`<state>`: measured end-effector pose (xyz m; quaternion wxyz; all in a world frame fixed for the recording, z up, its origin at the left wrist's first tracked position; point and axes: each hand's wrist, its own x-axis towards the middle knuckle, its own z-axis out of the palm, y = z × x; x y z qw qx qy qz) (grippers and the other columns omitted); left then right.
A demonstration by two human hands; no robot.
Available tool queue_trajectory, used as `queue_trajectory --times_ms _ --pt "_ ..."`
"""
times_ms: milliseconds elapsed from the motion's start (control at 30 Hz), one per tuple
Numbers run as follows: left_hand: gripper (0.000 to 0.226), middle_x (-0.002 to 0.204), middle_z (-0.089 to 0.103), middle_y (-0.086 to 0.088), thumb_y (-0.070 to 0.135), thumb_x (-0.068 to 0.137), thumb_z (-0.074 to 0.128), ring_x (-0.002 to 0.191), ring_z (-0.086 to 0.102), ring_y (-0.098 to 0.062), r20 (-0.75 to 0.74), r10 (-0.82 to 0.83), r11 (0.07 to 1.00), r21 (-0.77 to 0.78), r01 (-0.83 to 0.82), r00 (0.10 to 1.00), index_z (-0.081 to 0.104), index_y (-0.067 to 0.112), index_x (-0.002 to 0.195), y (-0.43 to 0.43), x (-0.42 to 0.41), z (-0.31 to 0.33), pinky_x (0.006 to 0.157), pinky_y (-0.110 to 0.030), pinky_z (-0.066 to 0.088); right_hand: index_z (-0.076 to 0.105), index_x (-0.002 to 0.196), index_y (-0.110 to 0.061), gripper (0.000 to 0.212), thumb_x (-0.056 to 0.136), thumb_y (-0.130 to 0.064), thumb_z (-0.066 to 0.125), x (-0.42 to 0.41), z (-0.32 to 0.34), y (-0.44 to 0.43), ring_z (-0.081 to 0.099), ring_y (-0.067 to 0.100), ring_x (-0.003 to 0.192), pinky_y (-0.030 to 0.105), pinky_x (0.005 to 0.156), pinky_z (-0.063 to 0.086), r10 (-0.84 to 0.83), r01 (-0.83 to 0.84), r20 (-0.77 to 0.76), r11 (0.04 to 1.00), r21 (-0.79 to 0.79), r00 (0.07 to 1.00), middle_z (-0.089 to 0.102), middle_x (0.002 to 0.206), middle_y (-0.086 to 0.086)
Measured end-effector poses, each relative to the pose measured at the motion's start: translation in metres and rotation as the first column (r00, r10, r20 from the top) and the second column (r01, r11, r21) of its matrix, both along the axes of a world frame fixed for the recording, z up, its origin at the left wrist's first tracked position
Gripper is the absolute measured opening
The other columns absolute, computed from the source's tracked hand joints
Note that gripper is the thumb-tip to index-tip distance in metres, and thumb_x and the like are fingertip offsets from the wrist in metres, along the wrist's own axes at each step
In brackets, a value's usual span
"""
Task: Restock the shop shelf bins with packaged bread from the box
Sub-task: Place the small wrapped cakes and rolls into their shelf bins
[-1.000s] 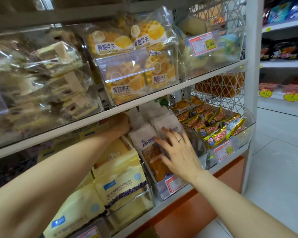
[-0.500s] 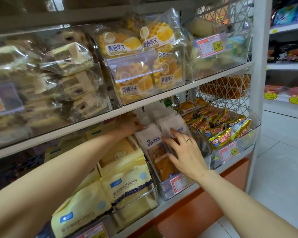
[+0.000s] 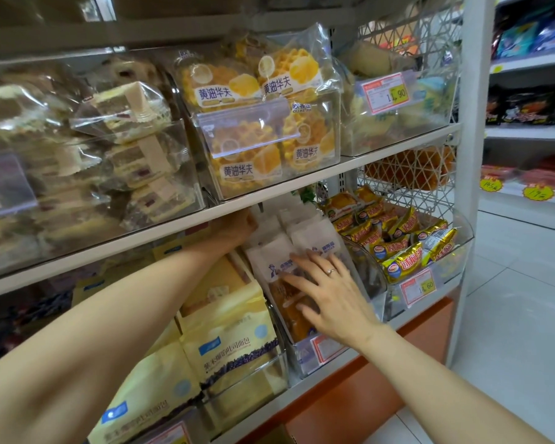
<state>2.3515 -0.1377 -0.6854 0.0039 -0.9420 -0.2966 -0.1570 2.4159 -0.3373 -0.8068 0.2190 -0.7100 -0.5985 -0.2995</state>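
**Right palm flat on front bread pack, left hand buried at the bin's rear**

White metal shelf (image 3: pixel 141 233) runs just above both hands, a flat painted board with boxy clear plastic bins on it. Glossy pale floor tiles (image 3: pixel 510 315) lie well right of the hands.

Up-left of the grip: crinkly clear-wrapped layered cake slices (image 3: pixel 125 116), square-cut. Directly above it: round yellow waffles (image 3: pixel 253 145) in shiny film with white labels. Just left of the hands: big matte pale-yellow bags (image 3: pixel 231 334), soft and pillow-shaped, standing in a row. Just right: small gold foil packs (image 3: pixel 398 248) heaped in a curved clear bin, with white diamond wire mesh (image 3: pixel 407 184) behind.

Task item: bread packs (image 3: pixel 271 257), slim and upright. Each has a white papery top with blue print and a clear lower window showing brown bread. They are filed front to back in a narrow clear bin (image 3: pixel 305 354) on the lower shelf.

Right hand (image 3: pixel 330 293): fingers straight and spread wide, palm laid flat on the front pack's window, nothing gripped. Left hand (image 3: pixel 234 227): reaches under the board to the rear packs and touches them. Its fingers are hidden, so I cannot tell the grip.

Red-and-white price tag (image 3: pixel 326 347) is on the bin front, just below the right palm. Thin ring (image 3: pixel 331 271) is on a right finger.
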Motion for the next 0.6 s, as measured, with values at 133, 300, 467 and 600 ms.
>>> queue_trajectory --times_ms 133,300,467,600 --pt "0.021 0.128 0.055 -0.007 0.022 0.091 0.058 0.116 0.050 -0.023 -0.084 0.019 0.999 0.043 -0.015 0.996 0.063 0.012 0.109 0.001 -0.002 -0.002 0.097 -0.032 0.039 0.056 0.126 -0.030 0.054 0.073 -0.039 0.063 0.002 -0.001 -0.001 0.043 0.025 0.123 0.045 0.107 0.033 -0.025 0.025 0.030 1.000 0.017 0.999 0.056 0.132 0.001" --pt "0.023 0.146 0.036 0.003 0.029 0.088 0.062 0.132 0.034 -0.018 -0.118 -0.020 1.000 0.000 0.020 0.993 0.068 0.022 0.109 0.000 -0.011 0.000 0.106 -0.030 0.029 0.061 0.118 -0.028 0.043 0.080 -0.039 0.045 -0.003 0.004 0.002 0.054 0.025 0.102 0.037 0.078 0.043 -0.064 0.064 -0.009 0.997 0.044 0.998 0.060 0.124 0.002" --pt "0.011 0.115 0.057 -0.002 0.020 0.080 0.065 0.109 0.052 -0.022 0.031 -0.151 0.987 0.066 0.149 0.988 0.054 0.024 0.080 -0.015 -0.021 0.003 0.086 -0.031 0.040 0.064 0.115 -0.028 0.043 0.079 -0.038 0.043 -0.006 0.008 0.005 0.045 0.022 0.096 0.033 0.075 0.030 -0.101 0.102 -0.051 0.994 0.026 0.994 0.061 0.121 0.003" --pt "0.014 0.121 0.051 -0.002 0.023 0.078 0.073 0.117 0.045 -0.020 0.026 -0.269 0.963 0.016 0.269 0.963 0.060 0.019 0.077 -0.018 -0.029 0.004 0.093 -0.027 0.032 0.055 0.125 -0.026 0.053 0.074 -0.029 0.067 -0.009 0.013 0.007 0.055 0.026 0.099 0.035 0.076 0.046 -0.100 0.106 -0.114 0.993 0.048 0.988 0.056 0.127 0.006"
